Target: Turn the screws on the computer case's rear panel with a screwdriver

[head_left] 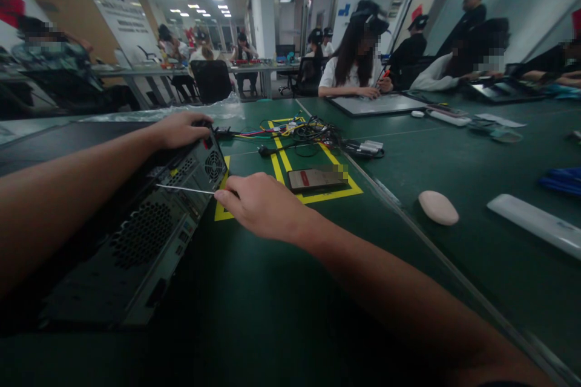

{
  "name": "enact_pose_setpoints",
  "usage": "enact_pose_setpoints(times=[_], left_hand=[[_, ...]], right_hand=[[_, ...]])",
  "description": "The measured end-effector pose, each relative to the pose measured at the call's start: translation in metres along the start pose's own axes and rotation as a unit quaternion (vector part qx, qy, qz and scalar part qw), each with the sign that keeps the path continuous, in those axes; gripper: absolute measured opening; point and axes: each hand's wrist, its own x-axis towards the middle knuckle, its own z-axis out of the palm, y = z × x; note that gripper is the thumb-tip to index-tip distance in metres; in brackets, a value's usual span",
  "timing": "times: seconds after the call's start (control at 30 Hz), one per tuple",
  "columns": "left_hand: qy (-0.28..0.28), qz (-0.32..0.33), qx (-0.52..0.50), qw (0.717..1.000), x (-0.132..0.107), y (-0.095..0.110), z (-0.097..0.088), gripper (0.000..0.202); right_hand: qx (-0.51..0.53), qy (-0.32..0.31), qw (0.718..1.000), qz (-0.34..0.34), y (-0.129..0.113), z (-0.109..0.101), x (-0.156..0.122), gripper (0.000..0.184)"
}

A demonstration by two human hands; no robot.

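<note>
A: Where do we have the PC case [145, 236] relative to our grip?
B: On the green table [408, 151], left of our right hand [261, 205]. Vented rear panel faces right, toward that hand; its long axis runs near-left to far-right.
A: What are we holding?
B: Right fist's closed round a slim tool [186, 188]. Handle's hidden in it, only the thin metal shaft shows. Shaft's long axis runs sideways, pointing left across the panel to its upper edge.
A: Tip touching?
B: Can't tell, it's lost against the dark edge.
A: Which hand's nearer the case?
B: Our left hand [184, 129]: it's on it, at the far upper corner, fingers over the edge. Gripping or just resting, we can't tell. Right stands just off the panel.
</note>
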Motion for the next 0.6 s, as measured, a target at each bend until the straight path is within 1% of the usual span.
enact_pose_setpoints(times=[0.13, 0.2, 0.27, 0.33, 0.5, 0.6], left_hand=[[-0.002, -0.008, 0.012, 1.000, 0.001, -0.001, 0.000, 0.074], [-0.011, -0.012, 0.010, 1.000, 0.001, -0.001, 0.000, 0.073], [-0.014, -0.018, -0.002, 1.000, 0.002, 0.000, -0.001, 0.072], [-0.011, -0.021, -0.008, 1.000, 0.002, 0.000, -0.001, 0.072], [-0.002, -0.012, -0.005, 1.000, 0.000, 0.001, 0.000, 0.070], [0.001, -0.009, -0.002, 1.000, -0.001, 0.002, -0.001, 0.070]], right_hand=[[0.049, 0.047, 0.998, -0.015, -0.002, -0.003, -0.001, 0.022], [0.047, 0.048, 0.997, -0.032, -0.003, -0.006, -0.001, 0.021], [0.030, 0.039, 0.998, -0.040, -0.005, -0.007, -0.003, 0.022], [-0.002, 0.037, 0.999, -0.038, -0.009, -0.007, -0.004, 0.019], [-0.089, 0.053, 0.994, -0.033, -0.017, -0.010, -0.009, 0.017], [-0.106, 0.054, 0.992, -0.028, -0.019, -0.012, -0.010, 0.018]])
